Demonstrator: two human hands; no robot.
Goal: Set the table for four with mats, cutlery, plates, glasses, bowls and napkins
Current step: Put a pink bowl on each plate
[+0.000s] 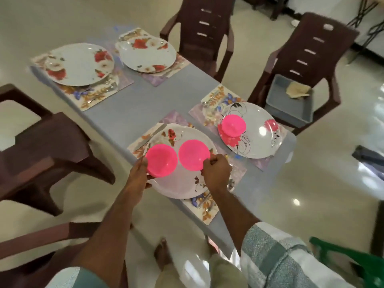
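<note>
No readable text, labels or numbers anywhere

Left hand (138, 172): fingertips hidden behind stack of pink bowls (161, 161); number of bowls in stack cannot be told.
Right hand (216, 171): fingertips hidden under rim of single pink bowl (194, 154).
Cutlery (204, 201) at 5 o'clock of near plate (182, 183): mostly covered, type unclear.
Green chair (361, 265), 4 o'clock: cut by frame edge.
Cloth in grey tub (291, 102): blurred, unidentifiable.
</note>
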